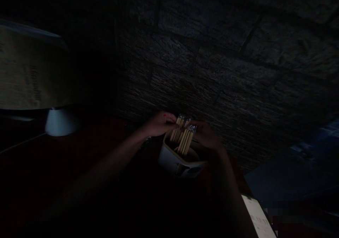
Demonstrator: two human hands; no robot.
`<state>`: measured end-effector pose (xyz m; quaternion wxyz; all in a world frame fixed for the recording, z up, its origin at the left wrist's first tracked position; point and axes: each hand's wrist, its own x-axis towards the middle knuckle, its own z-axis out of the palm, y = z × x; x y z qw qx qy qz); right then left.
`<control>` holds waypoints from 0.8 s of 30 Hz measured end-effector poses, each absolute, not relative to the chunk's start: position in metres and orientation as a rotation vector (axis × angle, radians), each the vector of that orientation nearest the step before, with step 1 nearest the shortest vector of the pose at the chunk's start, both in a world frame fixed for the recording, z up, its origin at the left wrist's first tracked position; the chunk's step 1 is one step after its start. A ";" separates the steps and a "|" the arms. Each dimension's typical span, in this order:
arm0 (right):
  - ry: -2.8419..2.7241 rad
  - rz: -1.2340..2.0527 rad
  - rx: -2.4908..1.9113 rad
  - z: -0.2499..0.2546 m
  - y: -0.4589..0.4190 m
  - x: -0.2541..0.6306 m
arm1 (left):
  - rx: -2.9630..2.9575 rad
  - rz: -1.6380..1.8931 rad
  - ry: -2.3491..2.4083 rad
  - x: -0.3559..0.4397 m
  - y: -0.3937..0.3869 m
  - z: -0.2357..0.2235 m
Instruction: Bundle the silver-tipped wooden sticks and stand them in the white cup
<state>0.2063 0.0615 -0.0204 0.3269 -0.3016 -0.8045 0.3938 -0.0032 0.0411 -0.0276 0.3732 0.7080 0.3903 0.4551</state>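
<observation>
In the dim light, several thin, pale wooden sticks (185,141) with crinkled silvery tops stand in bunches inside a white, angular container (169,156). The container has a tan rim and dark markings on its front. My left hand (162,122) comes in from the left, its fingers closed at the upper ends of the left bunch. From the right, my right hand (206,134) reaches behind the sticks, with its fingers bent around the right bunch near the silvery tops. Shadow covers part of the right fingers and the inside of the container.
A rough stone-block wall (169,54) rises behind the container. To the left stands a lamp with a wide printed shade (29,68) and white base (58,122). A lit phone screen (258,216) lies at the lower right, on the dark reddish table (87,139).
</observation>
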 end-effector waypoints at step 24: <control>-2.137 0.976 -0.770 -0.017 0.064 0.213 | 1.770 1.154 0.992 -0.006 0.044 -0.029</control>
